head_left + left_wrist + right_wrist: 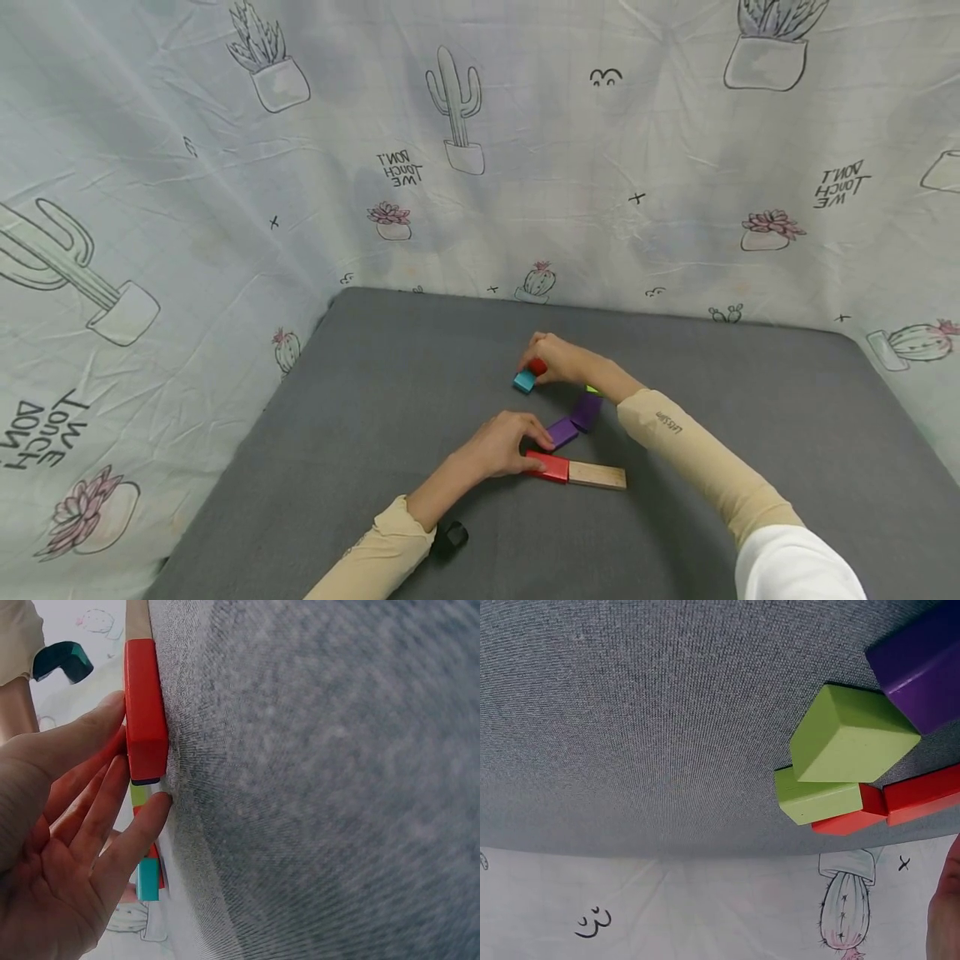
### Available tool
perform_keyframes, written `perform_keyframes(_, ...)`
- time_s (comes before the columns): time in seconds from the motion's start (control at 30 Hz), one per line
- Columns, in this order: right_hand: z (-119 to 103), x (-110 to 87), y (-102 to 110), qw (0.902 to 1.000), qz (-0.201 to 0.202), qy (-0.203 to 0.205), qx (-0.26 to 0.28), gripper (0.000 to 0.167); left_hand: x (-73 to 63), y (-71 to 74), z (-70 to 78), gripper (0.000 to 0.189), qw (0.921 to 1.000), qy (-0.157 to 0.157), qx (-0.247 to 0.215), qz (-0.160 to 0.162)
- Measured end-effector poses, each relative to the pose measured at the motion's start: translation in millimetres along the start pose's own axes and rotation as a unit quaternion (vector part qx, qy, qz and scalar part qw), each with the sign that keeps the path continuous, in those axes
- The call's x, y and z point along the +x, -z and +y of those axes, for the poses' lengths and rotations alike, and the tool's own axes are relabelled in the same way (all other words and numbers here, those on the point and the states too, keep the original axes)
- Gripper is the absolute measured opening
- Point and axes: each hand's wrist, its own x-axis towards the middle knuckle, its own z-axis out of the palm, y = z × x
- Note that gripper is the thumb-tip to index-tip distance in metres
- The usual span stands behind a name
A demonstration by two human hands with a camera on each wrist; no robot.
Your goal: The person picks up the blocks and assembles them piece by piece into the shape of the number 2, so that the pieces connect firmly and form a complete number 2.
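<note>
My left hand lies at the near blocks, its thumb touching a red block and its index fingertip at a purple block. In the left wrist view, the other fingers extend past the end of the red block. Farther back, my right hand has its fingers and thumb around a small red block, partly hidden by them. A teal block sits just in front of it. The right wrist view catches only a strip of the right hand at its edge.
A plain wooden block continues the near red one. Another purple block and green blocks curve back toward the right hand. A black object shows beside the left wrist. Patterned cloth hangs behind the grey table.
</note>
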Motion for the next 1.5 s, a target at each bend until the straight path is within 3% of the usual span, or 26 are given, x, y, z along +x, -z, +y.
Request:
perform_keyframes(0.23,1,2.8,-1,0.9999,-0.011,-0.004,-0.012,0.027,-0.6,-1.0,-0.4,0.024,1.0000,-0.006,0.000,0.002)
perform_keyframes(0.53,3,3.7,1,0.9984,0.003,0.020,-0.052,0.029,-0.5,-0.2,1.0,0.024,1.0000,0.002,0.002,-0.001)
perform_keyframes(0.77,3,5.2,1,0.9997,-0.005,0.003,-0.024,0.028,-0.9,-1.4,-0.4,0.024,1.0000,0.007,0.002,0.002)
perform_keyframes(1.5,7,10.8,3,0.9993,-0.023,-0.015,-0.026,0.030,0.5,-0.7,-5.3,0.024,1.0000,0.006,0.003,-0.001)
